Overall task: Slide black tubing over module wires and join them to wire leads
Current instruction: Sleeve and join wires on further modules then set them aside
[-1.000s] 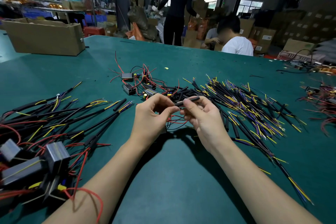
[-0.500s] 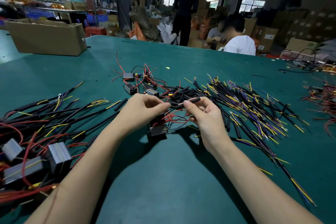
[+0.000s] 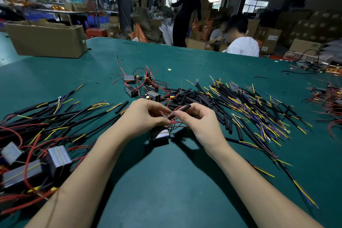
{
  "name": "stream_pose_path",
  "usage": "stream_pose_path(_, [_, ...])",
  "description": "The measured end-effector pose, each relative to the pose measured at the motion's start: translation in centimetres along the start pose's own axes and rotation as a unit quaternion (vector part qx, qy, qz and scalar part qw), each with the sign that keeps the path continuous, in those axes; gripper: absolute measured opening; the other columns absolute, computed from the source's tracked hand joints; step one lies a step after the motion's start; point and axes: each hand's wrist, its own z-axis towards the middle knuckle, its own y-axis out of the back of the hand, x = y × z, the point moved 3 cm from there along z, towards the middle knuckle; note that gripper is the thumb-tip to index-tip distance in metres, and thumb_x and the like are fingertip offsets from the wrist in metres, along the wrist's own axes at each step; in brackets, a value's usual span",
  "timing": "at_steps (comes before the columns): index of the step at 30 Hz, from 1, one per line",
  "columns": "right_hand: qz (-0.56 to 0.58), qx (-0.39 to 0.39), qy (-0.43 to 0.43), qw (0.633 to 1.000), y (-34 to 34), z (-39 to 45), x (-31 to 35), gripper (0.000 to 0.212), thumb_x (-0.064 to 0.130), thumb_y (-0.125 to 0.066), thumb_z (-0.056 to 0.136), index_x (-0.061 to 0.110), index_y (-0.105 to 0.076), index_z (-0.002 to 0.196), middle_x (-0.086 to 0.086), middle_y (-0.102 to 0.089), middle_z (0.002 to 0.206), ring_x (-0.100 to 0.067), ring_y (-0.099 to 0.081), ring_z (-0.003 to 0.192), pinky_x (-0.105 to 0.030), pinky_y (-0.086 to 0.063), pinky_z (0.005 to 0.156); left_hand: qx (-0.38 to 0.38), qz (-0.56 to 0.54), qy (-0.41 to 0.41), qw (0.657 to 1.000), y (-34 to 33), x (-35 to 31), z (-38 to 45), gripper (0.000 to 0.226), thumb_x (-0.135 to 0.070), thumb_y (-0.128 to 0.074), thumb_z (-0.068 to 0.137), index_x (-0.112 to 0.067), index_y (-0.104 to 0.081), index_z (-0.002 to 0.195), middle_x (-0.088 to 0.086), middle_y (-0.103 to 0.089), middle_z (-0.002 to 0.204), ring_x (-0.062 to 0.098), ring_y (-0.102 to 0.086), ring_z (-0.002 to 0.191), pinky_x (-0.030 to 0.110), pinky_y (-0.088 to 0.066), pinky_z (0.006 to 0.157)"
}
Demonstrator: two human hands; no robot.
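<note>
Now, nearest you: the module [image 3: 160, 134] lies on the green desk [image 3: 166, 181] just under your hands, its red wires [image 3: 171, 115] rising into the gap between them. Your left hand [image 3: 143, 114] has its fingers [image 3: 162, 120] curled, thumb and forefinger nipped on the wire ends. Your right hand [image 3: 200, 123] pinches a short black tubing piece [image 3: 182, 108], tilted, its lower mouth at the wires.

Judgement: threading step, barely begun. Bunch the strands tight and straight before the mouth, feed them together, then slide the sleeve down; one stray strand would likely fold back and jam. Keep the module flat as an anchor.

Further out: loose tubing pile [image 3: 187, 98] just beyond your fingers; wire leads [image 3: 249, 109] fanned to the right, next in line. Finished assemblies [image 3: 55, 116] lie left. Spare modules [image 3: 140, 89] sit behind the pile.
</note>
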Motion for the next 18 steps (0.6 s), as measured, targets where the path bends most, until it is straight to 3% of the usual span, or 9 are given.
stream_pose_path(4, [-0.042, -0.007, 0.01, 0.999, -0.3, -0.2, -0.1, 0.008, 0.01, -0.075, 0.079, 0.011, -0.07, 0.074, 0.002, -0.069, 0.071, -0.005, -0.06, 0.069, -0.012, -0.045, 0.069, 0.052, 0.003, 0.005, 0.999, 0.2, 0.0, 0.0, 0.018, -0.028, -0.084, 0.07, -0.028, -0.071, 0.083, -0.006, -0.072, 0.068, 0.003, -0.062, 0.058, 0.017, -0.049, 0.061])
stream_pose_path(7, [-0.059, -0.003, 0.014, 0.998, -0.6, -0.3, 0.0, 0.008, 0.011, -0.075, 0.079, 0.006, -0.07, 0.074, 0.0, -0.068, 0.07, -0.005, -0.059, 0.068, -0.011, -0.044, 0.069, 0.05, 0.005, 0.003, 0.999, 0.1, -0.1, 0.0, 0.016, -0.026, -0.082, 0.072, -0.025, -0.071, 0.083, 0.0, -0.074, 0.072, 0.011, -0.069, 0.062, 0.024, -0.054, 0.069])
stream_pose_path(12, [-0.081, 0.016, 0.001, 0.997, -0.6, -0.5, 0.1, 0.008, 0.012, -0.075, 0.079, 0.006, -0.071, 0.075, -0.002, -0.067, 0.068, -0.004, -0.057, 0.063, -0.011, -0.043, 0.065, 0.01, 0.054, -0.022, 0.998, 0.0, -0.3, 0.0, 0.014, -0.025, -0.083, 0.071, -0.032, -0.07, 0.069, -0.013, -0.064, 0.057, -0.001, -0.052, 0.048, 0.011, -0.04, 0.051])
stream_pose_path(16, [0.009, -0.008, 0.007, 1.0, 0.0, -0.2, 0.7, 0.009, 0.009, -0.068, 0.085, 0.016, -0.069, 0.091, 0.004, -0.07, 0.07, -0.004, -0.065, 0.068, -0.01, -0.046, 0.07, -0.007, 0.074, -0.023, 0.997, 0.2, -0.3, 0.1, 0.014, -0.026, -0.082, 0.072, -0.028, -0.07, 0.065, 0.008, -0.069, 0.067, 0.013, -0.054, 0.06, 0.032, -0.048, 0.06])
stream_pose_path(18, [-0.001, -0.023, 0.026, 0.999, 0.3, -0.3, 1.0, 0.008, 0.009, -0.066, 0.088, 0.015, -0.07, 0.085, 0.002, -0.07, 0.069, -0.004, -0.065, 0.067, -0.009, -0.045, 0.069, -0.009, 0.093, -0.023, 0.995, 0.2, -0.3, 0.1, 0.017, -0.028, -0.082, 0.072, -0.03, -0.068, 0.063, 0.011, -0.069, 0.071, 0.014, -0.052, 0.062, 0.031, -0.046, 0.06])
